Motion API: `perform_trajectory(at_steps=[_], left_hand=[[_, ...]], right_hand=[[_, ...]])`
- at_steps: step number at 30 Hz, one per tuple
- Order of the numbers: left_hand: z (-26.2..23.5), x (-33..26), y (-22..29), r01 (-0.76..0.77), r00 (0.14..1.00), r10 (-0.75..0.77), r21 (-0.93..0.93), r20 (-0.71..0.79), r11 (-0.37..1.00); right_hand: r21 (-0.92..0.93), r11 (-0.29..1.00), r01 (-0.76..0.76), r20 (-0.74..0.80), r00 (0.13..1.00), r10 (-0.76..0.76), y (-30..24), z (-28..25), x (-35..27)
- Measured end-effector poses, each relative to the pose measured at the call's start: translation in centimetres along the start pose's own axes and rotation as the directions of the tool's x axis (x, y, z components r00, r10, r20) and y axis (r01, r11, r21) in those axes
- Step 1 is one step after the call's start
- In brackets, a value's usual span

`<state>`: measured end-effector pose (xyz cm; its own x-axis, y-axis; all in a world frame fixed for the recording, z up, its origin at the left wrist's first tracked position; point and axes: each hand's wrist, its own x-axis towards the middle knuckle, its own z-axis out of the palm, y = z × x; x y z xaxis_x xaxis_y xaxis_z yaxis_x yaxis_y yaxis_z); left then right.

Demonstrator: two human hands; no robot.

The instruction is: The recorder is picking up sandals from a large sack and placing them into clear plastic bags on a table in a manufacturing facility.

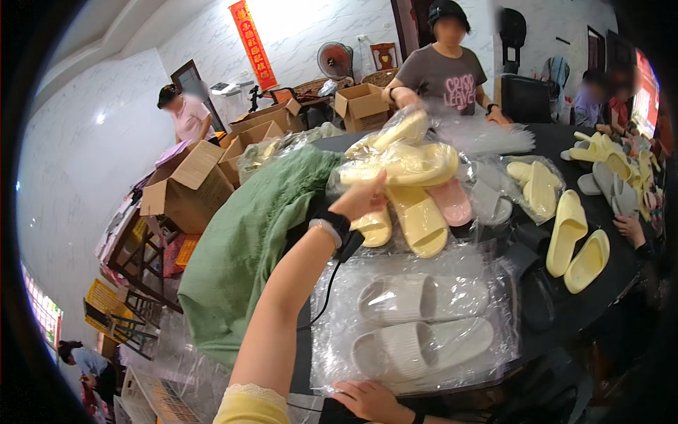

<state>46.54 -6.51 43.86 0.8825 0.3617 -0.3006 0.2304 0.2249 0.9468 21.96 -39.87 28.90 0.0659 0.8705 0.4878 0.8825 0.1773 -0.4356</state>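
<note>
My L hand (361,198) was reached out over the table (597,215), at the near L side of the bagged yellow slippers (402,166), fingers half curled w/ thumb up against the plastic; couldn't tell if it had a real grip, as some fingers were hidden. That bundle was mid-table, over more yellow slippers (420,222) and a pink slipper (450,201); couldn't tell if it was resting on them or raised a bit. My R hand (376,403) was palm down at the near edge of the bag w/ the grey slippers (395,353), fingers fairly straight and a little apart; thumb hidden, so couldn't tell if it pinched the plastic. The grey pr lay side by side, flat, right in front of me. Green cloth (258,247) was heaped L of my forearm, and a black cable (325,304) hung from my L wrist. To the R, a loose yellow pr (567,233) lay unbagged. Across the table a co-worker (441,78) in a dark tee had one hand by the bundle's far end, nr some clear bags (487,138). Cardboard boxes (191,184) stood open, far L.
</note>
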Motion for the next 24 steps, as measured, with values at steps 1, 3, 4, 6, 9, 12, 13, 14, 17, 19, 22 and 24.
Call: perform_trajectory(at_steps=[1,3,4,6,9,12,13,14,17,19,22,24], left_hand=[[1.3,-1.3,-0.4,-0.047,0.999,0.044,0.119,0.028,0.992],[-0.5,-3.4,-1.0,-0.111,0.994,0.109,0.250,0.022,0.962],[-1.9,-4.4,-1.2,-0.122,0.992,0.127,0.261,-0.002,0.958],[-5.2,-6.6,-0.6,-0.111,0.979,0.177,0.464,-0.101,0.879],[-11.2,-9.9,-1.2,-0.033,0.908,0.279,0.608,-0.314,0.793],[-20.5,-11.7,-5.8,0.207,0.889,0.058,0.511,-0.454,0.834],[-23.4,-12.1,-8.0,0.235,0.882,0.067,0.559,-0.467,0.795],[-25.3,-12.5,-10.1,0.258,0.879,0.076,0.604,-0.470,0.754],[-29.3,-13.5,-14.9,0.214,0.695,0.496,0.809,-0.520,0.547],[-32.8,-15.0,-16.7,0.236,0.631,0.539,0.799,-0.558,0.553],[-32.5,-15.6,-16.8,0.495,0.621,0.472,0.781,-0.625,0.381],[-33.9,-16.5,-18.0,0.516,0.638,0.436,0.773,-0.635,0.369]], right_hand=[[0.004,1.000,0.000,-0.010,1.000,0.000,0.0,0.0,-0.2],[0.011,1.000,0.025,-0.022,0.999,-0.025,-0.3,-0.3,0.0],[0.019,1.000,0.020,-0.015,1.000,-0.020,-0.4,-0.4,0.2],[-0.034,0.998,0.051,-0.056,0.997,-0.053,-0.5,-0.7,0.6],[-0.093,0.992,0.090,-0.025,0.995,-0.092,-0.3,-2.8,2.0],[-0.104,0.991,0.081,0.036,0.996,-0.077,-0.7,-3.8,2.9],[-0.102,0.991,0.083,0.032,0.996,-0.080,-0.7,-3.9,3.2],[-0.088,0.992,0.093,0.047,0.995,-0.089,-0.8,-4.0,3.3],[-0.067,0.995,0.068,-0.041,0.997,-0.071,-0.6,-2.5,2.5],[-0.023,0.998,0.057,0.006,0.998,-0.057,-1.0,-3.1,3.0],[0.049,0.999,-0.016,0.087,0.996,0.012,-1.4,-4.1,3.5],[-0.002,1.000,-0.028,0.073,0.997,0.028,-1.4,-4.0,3.7]])
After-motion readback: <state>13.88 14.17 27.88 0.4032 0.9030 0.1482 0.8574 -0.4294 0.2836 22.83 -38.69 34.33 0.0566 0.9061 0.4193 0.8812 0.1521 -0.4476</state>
